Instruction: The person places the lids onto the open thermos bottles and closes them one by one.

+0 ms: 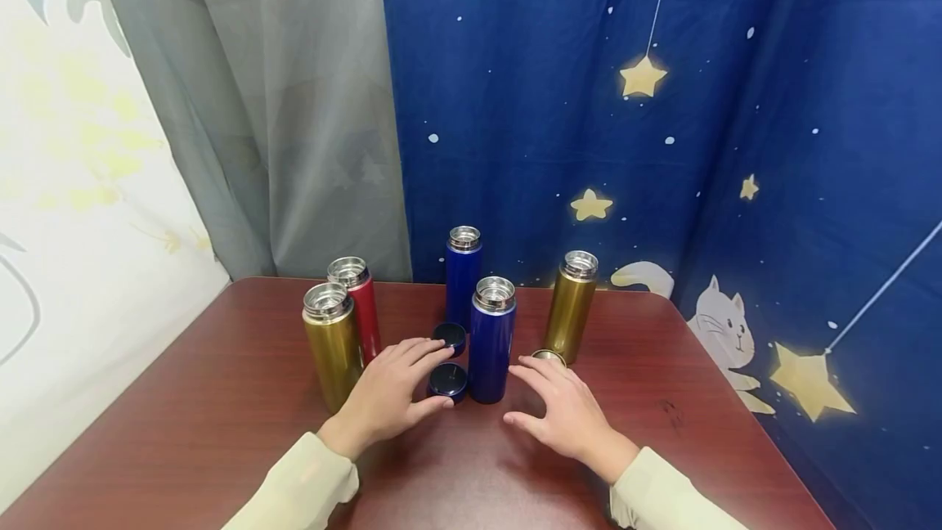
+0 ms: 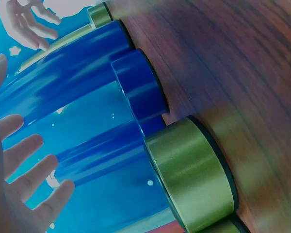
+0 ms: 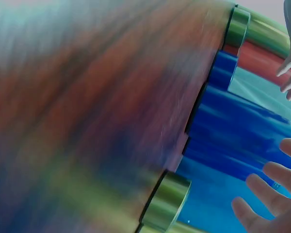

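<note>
No word, brand or number could be read. A tiny pale mark (image 3: 276, 185) on or beside the rear blue bottle (image 1: 463, 280) was too small to make out, and a dark scribble (image 1: 671, 412) on the table (image 1: 221, 407) formed no legible sign.

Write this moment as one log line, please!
left grip: empty | right grip: empty | front blue bottle: upright, uncapped | two blue lids: on table
</note>
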`<act>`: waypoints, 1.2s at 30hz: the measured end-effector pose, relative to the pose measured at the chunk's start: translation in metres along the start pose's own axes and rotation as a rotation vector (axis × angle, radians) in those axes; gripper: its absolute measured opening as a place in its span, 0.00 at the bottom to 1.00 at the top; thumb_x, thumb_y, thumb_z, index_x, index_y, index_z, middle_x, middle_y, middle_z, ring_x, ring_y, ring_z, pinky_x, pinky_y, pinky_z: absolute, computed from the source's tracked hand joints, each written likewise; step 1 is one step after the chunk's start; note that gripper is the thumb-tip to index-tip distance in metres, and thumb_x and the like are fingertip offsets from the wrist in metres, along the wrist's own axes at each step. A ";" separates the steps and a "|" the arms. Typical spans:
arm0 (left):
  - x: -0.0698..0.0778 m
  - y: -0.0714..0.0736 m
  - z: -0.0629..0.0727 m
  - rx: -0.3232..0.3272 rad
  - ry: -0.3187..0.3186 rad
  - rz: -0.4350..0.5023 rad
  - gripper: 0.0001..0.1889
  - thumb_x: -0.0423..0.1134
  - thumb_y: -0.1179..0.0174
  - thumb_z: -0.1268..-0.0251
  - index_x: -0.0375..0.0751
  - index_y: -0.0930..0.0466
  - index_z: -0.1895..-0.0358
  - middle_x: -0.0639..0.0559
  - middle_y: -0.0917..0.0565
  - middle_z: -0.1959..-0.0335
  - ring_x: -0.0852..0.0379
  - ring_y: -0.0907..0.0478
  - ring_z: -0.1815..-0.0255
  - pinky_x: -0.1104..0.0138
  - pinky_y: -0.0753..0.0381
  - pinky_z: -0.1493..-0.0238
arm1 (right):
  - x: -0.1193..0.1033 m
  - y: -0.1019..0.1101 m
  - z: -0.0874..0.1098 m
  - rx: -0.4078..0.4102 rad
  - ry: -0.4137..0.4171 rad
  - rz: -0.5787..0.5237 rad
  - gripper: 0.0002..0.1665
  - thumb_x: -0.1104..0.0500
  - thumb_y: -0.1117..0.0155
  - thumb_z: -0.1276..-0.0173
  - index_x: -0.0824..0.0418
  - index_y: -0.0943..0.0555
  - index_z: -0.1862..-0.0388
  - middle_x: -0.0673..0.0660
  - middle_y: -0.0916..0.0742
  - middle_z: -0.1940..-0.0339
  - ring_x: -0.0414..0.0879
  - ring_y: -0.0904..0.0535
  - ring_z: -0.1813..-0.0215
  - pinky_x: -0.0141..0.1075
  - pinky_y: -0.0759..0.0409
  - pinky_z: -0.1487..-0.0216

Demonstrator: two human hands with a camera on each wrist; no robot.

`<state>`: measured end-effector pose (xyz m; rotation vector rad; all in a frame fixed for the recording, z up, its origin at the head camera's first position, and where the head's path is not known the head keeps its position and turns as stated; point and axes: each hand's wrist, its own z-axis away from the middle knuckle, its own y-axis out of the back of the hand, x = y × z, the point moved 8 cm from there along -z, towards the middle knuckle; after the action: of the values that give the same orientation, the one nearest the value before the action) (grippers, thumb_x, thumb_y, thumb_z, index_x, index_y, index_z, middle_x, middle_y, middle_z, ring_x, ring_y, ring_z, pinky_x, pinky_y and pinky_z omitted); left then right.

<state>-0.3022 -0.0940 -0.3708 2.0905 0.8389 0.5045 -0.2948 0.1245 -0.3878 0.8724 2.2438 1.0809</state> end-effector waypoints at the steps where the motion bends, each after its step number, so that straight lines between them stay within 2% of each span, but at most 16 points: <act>1: 0.000 0.001 0.000 0.010 -0.005 0.000 0.34 0.63 0.36 0.43 0.53 0.25 0.35 0.53 0.23 0.38 0.52 0.29 0.37 0.53 0.28 0.39 | -0.001 0.000 0.001 0.003 0.001 -0.002 0.38 0.35 0.29 0.45 0.53 0.20 0.39 0.54 0.19 0.39 0.52 0.25 0.38 0.53 0.25 0.42; 8: 0.001 0.005 0.002 0.071 -0.022 0.004 0.31 0.60 0.33 0.45 0.51 0.22 0.39 0.53 0.20 0.43 0.55 0.26 0.42 0.55 0.24 0.43 | -0.012 -0.002 0.001 0.048 0.033 -0.037 0.35 0.37 0.28 0.44 0.52 0.19 0.42 0.52 0.18 0.42 0.48 0.23 0.41 0.48 0.21 0.46; 16: 0.001 0.003 0.006 0.089 -0.029 0.012 0.28 0.58 0.31 0.46 0.49 0.19 0.43 0.55 0.18 0.48 0.56 0.23 0.47 0.56 0.24 0.44 | -0.027 -0.007 -0.004 0.070 0.076 -0.062 0.32 0.38 0.28 0.45 0.53 0.18 0.44 0.52 0.17 0.45 0.47 0.22 0.42 0.46 0.21 0.47; 25: -0.005 0.004 0.009 0.095 0.033 0.049 0.21 0.56 0.32 0.44 0.52 0.17 0.48 0.60 0.16 0.53 0.60 0.21 0.51 0.59 0.22 0.47 | -0.042 -0.013 -0.014 0.078 0.114 -0.105 0.31 0.39 0.29 0.42 0.55 0.19 0.45 0.52 0.17 0.46 0.45 0.22 0.44 0.43 0.21 0.47; 30: -0.008 0.006 0.012 0.125 0.062 0.114 0.19 0.54 0.33 0.42 0.53 0.16 0.49 0.62 0.16 0.52 0.64 0.22 0.53 0.63 0.20 0.54 | -0.049 -0.015 -0.018 0.091 0.134 -0.138 0.30 0.41 0.28 0.42 0.56 0.19 0.46 0.53 0.16 0.46 0.46 0.22 0.43 0.42 0.22 0.45; 36: -0.014 0.008 0.016 0.156 0.111 0.175 0.21 0.55 0.34 0.40 0.52 0.18 0.45 0.64 0.18 0.58 0.67 0.27 0.62 0.67 0.23 0.62 | -0.056 -0.020 -0.024 0.105 0.162 -0.177 0.30 0.43 0.27 0.42 0.58 0.19 0.46 0.54 0.16 0.47 0.46 0.21 0.44 0.41 0.22 0.45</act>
<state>-0.2995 -0.1164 -0.3743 2.3102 0.7833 0.6728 -0.2796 0.0621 -0.3817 0.6318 2.4780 0.9914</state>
